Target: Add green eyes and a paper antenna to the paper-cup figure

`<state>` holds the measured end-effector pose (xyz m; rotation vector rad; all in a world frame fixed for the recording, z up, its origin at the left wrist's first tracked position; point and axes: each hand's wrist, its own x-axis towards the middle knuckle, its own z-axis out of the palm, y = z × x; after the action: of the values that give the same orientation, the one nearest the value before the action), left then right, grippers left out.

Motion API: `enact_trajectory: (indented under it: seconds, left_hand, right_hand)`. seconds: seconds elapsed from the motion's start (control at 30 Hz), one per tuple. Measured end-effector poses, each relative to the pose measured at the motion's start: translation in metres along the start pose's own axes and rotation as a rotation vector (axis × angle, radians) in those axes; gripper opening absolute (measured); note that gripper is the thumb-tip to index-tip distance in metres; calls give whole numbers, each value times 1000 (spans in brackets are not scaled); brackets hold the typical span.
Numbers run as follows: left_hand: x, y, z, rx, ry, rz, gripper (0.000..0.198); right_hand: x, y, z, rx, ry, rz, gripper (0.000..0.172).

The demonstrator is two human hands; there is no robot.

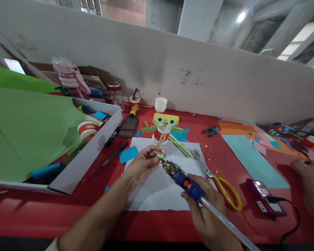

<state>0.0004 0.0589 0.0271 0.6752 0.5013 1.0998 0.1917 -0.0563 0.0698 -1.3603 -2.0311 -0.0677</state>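
Between thumb and fingers, my left hand pinches a small green paper piece. My right hand is wrapped round a blue glue gun, whose front end is crusted with dried glue. Its nozzle points at the green piece and sits very close; whether they touch I cannot tell. A clear glue stick extends from the gun's back. Beneath both hands lies white paper. Just beyond stands a paper cup figure with a yellow roll, round green eyes and folded green arms.
Yellow-handled scissors lie right of the white paper, near a purple device with a black cable. At left stands a white box holding craft pieces. Another person's hand rests at the right edge. Green strips lie behind my hands.
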Motion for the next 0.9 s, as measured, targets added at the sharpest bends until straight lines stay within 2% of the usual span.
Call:
enact_trajectory:
  seconds: [0.63, 0.9]
  left_hand:
    - [-1, 2, 1, -65, 2, 17, 34]
    - [-1, 3, 3, -71, -14, 9, 36]
  right_hand:
    - [4, 9, 0, 28, 40, -182, 50]
    - [10, 7, -1, 34, 76, -258, 44]
